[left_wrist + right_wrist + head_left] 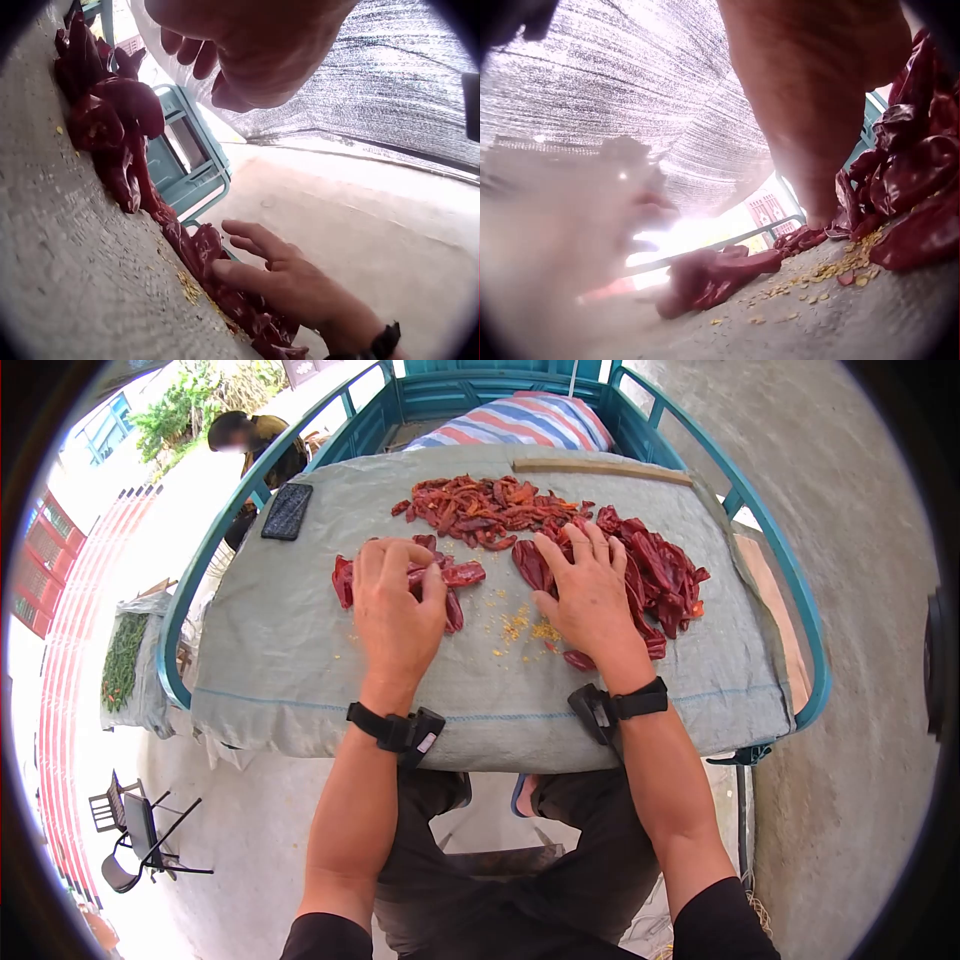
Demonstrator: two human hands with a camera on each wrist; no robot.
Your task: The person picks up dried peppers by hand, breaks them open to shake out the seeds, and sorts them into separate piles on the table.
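My left hand (398,608) hovers over a small group of dark red dried peppers (464,574), its fingers loosely bent and its thumb apart from them. In the left wrist view those peppers (120,112) lie beneath the hand, with a gap between. My right hand (592,600), fingers spread, lies over the near-left side of a larger heap of whole dried peppers (668,575). Its fingertips reach onto the heap. Yellow seeds (515,624) are scattered on the cloth (480,680) between the hands. Behind them spreads a pile of smaller, brighter red pepper pieces (480,505).
The cloth covers a surface across a teal cart's rails (185,610). A black phone (287,511) lies at the back left, a wooden strip (600,468) at the back edge. A striped sack (520,422) sits in the cart bed. Another person (265,440) is at the far left.
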